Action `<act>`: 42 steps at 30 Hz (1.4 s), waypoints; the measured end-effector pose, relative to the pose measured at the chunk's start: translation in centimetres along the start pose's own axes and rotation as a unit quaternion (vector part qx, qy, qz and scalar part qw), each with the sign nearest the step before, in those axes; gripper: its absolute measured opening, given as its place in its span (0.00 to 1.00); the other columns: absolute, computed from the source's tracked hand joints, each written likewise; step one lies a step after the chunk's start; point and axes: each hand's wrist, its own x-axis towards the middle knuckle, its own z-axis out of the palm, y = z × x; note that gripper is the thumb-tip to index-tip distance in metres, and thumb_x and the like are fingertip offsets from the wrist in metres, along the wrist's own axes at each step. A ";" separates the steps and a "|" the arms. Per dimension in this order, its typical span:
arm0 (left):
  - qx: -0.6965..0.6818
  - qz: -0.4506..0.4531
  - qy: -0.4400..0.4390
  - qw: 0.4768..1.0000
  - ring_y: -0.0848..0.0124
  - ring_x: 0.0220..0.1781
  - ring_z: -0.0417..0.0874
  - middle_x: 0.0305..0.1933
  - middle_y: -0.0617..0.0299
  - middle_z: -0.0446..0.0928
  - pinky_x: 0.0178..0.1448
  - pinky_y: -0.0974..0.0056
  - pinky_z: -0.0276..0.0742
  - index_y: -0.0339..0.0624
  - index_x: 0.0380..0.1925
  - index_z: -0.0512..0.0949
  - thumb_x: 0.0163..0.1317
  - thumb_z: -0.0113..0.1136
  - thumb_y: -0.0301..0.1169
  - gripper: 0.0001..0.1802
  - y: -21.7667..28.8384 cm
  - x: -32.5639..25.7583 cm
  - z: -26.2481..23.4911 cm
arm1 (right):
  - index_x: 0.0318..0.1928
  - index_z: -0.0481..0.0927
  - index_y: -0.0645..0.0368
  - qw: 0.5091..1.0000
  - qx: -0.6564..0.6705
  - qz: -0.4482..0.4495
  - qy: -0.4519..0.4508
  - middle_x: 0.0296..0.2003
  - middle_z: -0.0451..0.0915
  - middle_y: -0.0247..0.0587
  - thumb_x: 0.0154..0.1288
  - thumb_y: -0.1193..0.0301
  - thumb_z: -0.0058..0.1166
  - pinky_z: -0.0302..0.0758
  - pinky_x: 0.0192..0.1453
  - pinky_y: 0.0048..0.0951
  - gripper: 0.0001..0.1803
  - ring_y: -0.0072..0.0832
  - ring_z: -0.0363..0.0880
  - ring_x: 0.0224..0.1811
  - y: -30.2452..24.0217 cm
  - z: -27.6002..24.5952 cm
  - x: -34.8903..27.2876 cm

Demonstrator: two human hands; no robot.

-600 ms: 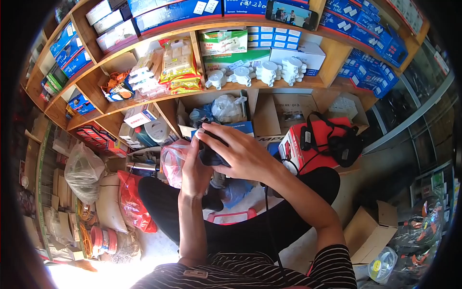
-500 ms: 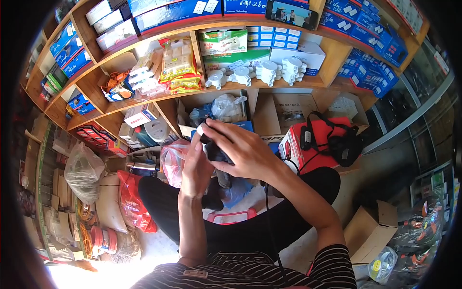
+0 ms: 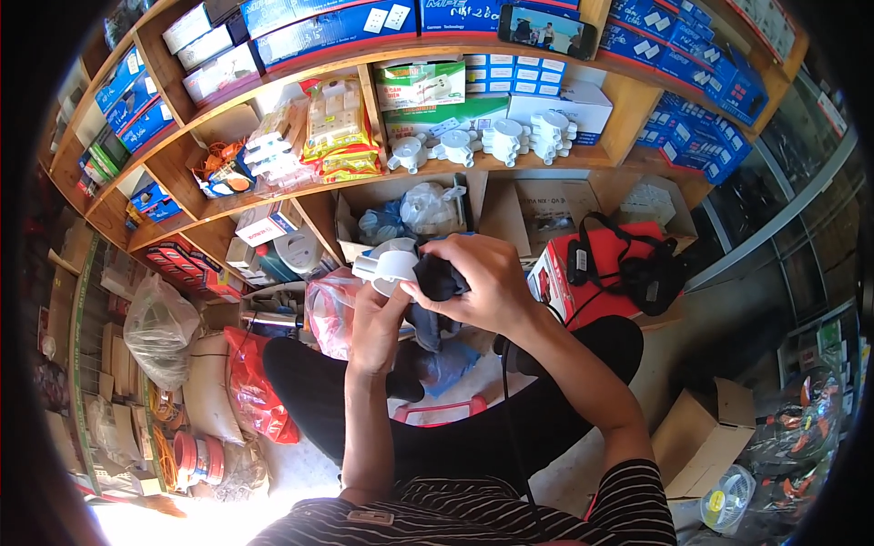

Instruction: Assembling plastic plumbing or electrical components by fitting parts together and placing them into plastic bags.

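Observation:
My left hand (image 3: 371,335) grips a white round plastic junction box (image 3: 395,267) with short pipe stubs, its thumb and fingers at the lower side. Bunched in my right hand (image 3: 493,284) is a dark cloth (image 3: 439,278), close against the box's right side. Part of the cloth hangs down below the fingers. Both hands are in front of the lower shelf, above my lap. Stacks of similar white junction boxes (image 3: 506,143) stand on the shelf beyond.
Wooden shelves hold blue cartons (image 3: 337,35), packaged sockets and a propped phone (image 3: 546,33). To the right, a red box (image 3: 596,268) carries black straps. Plastic bags (image 3: 162,318) and a sack lie left; an opened carton (image 3: 706,437) stands at lower right.
The white junction box, mostly hidden behind my fingers before, now shows plainly. My right hand has drawn lower and to the right with the cloth; my left hand has shifted slightly down.

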 end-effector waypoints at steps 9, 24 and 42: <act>0.060 -0.044 0.074 0.994 0.80 0.38 0.78 0.37 0.69 0.83 0.44 0.71 0.69 0.36 0.43 0.85 0.68 0.59 0.35 0.14 0.3 0.5 0.1 | 0.35 0.82 0.63 0.999 -0.033 0.020 0.003 0.27 0.83 0.43 0.56 0.67 0.75 0.77 0.30 0.36 0.15 0.38 0.84 0.26 0.2 -0.5 -0.2; -0.108 -0.014 0.122 0.987 0.71 0.49 0.85 0.48 0.60 0.82 0.53 0.65 0.82 0.36 0.56 0.77 0.63 0.48 0.29 0.21 -1.1 -0.4 0.4 | 0.64 0.76 0.68 0.984 0.102 0.096 -0.111 0.69 0.72 0.53 0.73 0.67 0.58 0.76 0.67 0.40 0.24 0.48 0.77 0.66 -1.8 2.4 -0.4; -0.166 -0.031 0.209 0.963 0.79 0.22 0.67 0.25 0.71 0.71 0.27 0.67 0.67 0.47 0.41 0.78 0.72 0.53 0.40 0.11 1.4 0.7 0.1 | 0.50 0.78 0.67 0.987 0.119 0.104 0.009 0.42 0.81 0.50 0.67 0.82 0.58 0.79 0.44 0.34 0.12 0.44 0.84 0.39 -2.1 0.9 -0.6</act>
